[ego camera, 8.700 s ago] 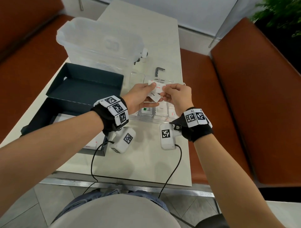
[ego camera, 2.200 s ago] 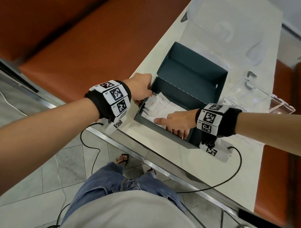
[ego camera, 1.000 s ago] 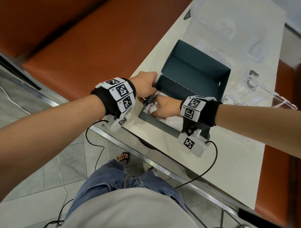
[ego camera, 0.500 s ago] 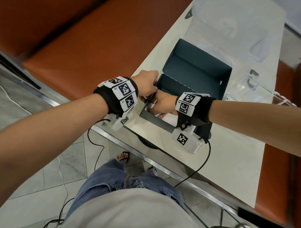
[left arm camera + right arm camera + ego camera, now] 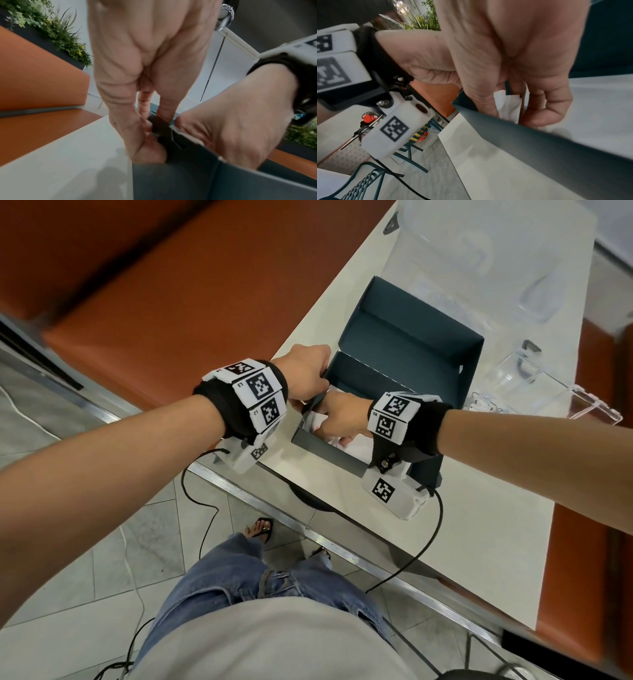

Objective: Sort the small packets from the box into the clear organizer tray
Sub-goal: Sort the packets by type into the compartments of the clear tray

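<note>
A dark teal box stands open near the table's left edge, its lid folded back. My left hand pinches the box's near left corner between thumb and fingers. Inside that corner my right hand curls round small white packets; a bit of packet with red print shows beside the knuckles. The clear organizer tray sits to the right of the box, beyond my right wrist.
A large translucent plastic tub lies at the far end of the white table. Orange bench seats flank the table on both sides. Cables hang from the wrist cameras over the near edge.
My right hand has slid left along the box floor into its near left corner and closed round the packets. The left hand has kept its pinch on the corner.
</note>
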`<state>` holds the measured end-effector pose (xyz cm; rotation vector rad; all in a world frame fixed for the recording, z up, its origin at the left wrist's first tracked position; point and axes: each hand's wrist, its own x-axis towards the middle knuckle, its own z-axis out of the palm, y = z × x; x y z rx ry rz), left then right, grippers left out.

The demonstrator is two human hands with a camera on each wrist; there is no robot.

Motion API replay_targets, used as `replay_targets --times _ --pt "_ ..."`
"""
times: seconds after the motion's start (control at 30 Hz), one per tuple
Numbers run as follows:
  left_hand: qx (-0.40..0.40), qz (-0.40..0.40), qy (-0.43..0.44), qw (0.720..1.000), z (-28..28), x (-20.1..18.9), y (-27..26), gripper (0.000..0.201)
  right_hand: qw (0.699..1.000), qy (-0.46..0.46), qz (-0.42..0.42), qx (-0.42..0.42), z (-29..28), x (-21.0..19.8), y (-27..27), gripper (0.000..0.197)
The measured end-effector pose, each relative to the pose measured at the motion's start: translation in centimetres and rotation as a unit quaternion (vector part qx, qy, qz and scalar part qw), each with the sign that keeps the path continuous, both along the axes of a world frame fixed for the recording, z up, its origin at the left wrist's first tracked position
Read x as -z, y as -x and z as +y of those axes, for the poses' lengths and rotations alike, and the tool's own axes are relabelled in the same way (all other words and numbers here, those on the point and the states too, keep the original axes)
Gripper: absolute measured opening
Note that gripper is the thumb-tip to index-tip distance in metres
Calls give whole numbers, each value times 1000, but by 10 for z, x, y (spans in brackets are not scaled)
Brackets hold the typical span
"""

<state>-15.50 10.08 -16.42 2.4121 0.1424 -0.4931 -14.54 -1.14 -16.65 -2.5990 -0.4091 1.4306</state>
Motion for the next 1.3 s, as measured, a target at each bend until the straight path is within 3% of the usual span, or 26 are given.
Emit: replay_targets --times 0.1,0.2,0.23,0.3,0.4,0.5,0.57,0.63,0.7,0.77,0.83,0.9,0.93,1.0,1.1,1.17,1.3 --pt "-7 4 13 1000 0 -2 1 14 999 -23 -38 -32 -5 -1 0 50" --pt "-37 8 54 998 3 -5 4 27 995 -57 -79 -29 -18 -10 -12 19" --pt "-39 -7 47 998 4 -6 5 33 994 -65 -90 -15 -25 -15 -18 17" --pt "-50 -69 35 996 7 -9 5 41 990 -92 -102 35 -39 -27 -31 19" --pt "-62 -158 103 980 6 -22 4 45 967 -186 -89 151 -54 -54 -41 25" --pt "-27 -139 210 967 -4 -35 2 54 926 -306 -57 212 -54 -75 -37 25" --pt "-36 -73 342 936 -15 -38 3 48 908 -358 -43 213 -49 -81 -32 25" --pt "-69 -21 466 882 -23 -37 5 38 903 -379 -53 196 -44 -82 -28 27" --pt "-95 -13 514 853 -25 -36 6 27 900 -392 -54 182 -45 -82 -27 35" --pt "-119 -29 475 871 -20 -34 7 20 908 -376 -75 171 -49 -80 -31 43" --pt "-150 -46 400 903 -13 -28 5 22 936 -305 -110 141 -53 -72 -36 48" --pt "-164 -61 310 935 -6 -20 5 22 974 -183 -135 3 -52 -59 -35 45" --pt "-154 -69 250 953 -3 -16 5 20 976 -127 -150 -94 -48 -51 -31 46" --pt "-115 -70 133 982 3 -8 8 16 955 -63 -157 -242 -41 -31 -20 63" --pt "-68 -34 33 997 8 3 14 39 926 -3 -145 -349 -35 -4 -11 92" --pt "-70 -22 19 997 9 10 17 39 905 7 -169 -391 -35 6 -9 91" --pt "-83 -22 35 996 9 14 19 27 882 -22 -189 -432 -30 15 -3 72"
